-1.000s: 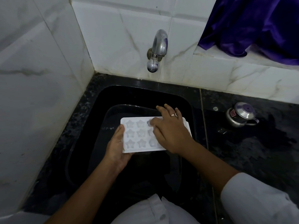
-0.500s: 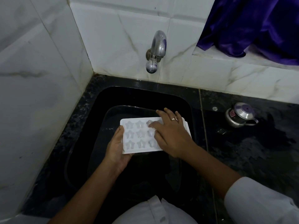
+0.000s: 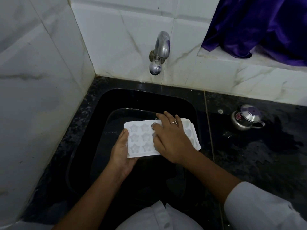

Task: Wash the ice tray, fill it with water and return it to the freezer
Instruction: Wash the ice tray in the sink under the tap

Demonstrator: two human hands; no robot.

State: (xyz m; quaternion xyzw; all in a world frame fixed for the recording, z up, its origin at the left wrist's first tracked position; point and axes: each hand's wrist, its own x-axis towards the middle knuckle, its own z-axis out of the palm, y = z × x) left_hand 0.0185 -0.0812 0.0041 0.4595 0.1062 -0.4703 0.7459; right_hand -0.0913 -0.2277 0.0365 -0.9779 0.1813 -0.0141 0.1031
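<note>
A white ice tray with star-shaped cells is held level over the black sink. My left hand grips its left end, thumb on the top edge and fingers underneath. My right hand, wearing a ring, lies on top of the tray's middle and right part, its fingertips pressing into the cells. The hand hides most of the tray's right half. A metal tap juts from the tiled wall above the sink; no water stream shows.
A small steel pot with a lid stands on the wet black counter to the right. Purple cloth hangs over a ledge at the upper right. White marble tiles wall in the sink at left and behind.
My right hand's fingers shift slightly across the tray's cells, now a little farther toward the tray's back edge. The tray and my left hand stay in place.
</note>
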